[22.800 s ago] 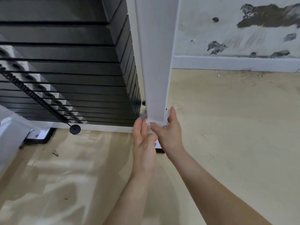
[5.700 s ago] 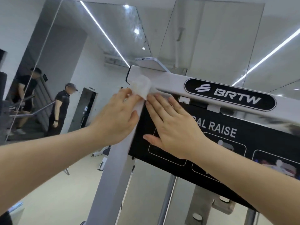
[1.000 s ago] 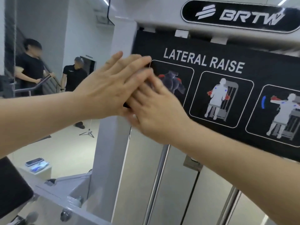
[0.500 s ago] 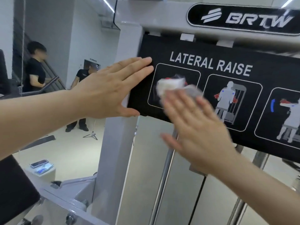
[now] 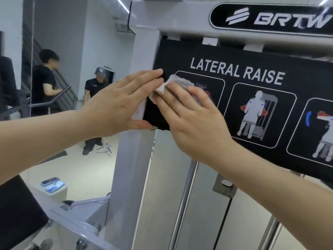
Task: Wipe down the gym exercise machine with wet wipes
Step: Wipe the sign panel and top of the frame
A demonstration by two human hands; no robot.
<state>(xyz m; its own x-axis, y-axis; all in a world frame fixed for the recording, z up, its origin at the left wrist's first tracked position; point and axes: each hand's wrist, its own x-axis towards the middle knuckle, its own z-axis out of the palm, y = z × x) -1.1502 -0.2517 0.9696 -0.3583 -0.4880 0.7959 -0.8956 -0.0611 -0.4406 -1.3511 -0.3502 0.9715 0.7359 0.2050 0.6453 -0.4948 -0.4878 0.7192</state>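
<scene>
A person (image 5: pixel 44 82) stands at the left. Your left hand (image 5: pixel 115 105) lies flat on the post (image 5: pixel 133 159). Your flat right hand (image 5: pixel 194 121) presses the wipe (image 5: pixel 161 88) further left than before.

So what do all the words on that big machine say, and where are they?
"BRTW": white letters on the black oval badge, on the machine's grey top bar.
"LATERAL RAISE": white letters on the black instruction panel.
Too small to read: the small dark sign on the far white wall.
</scene>
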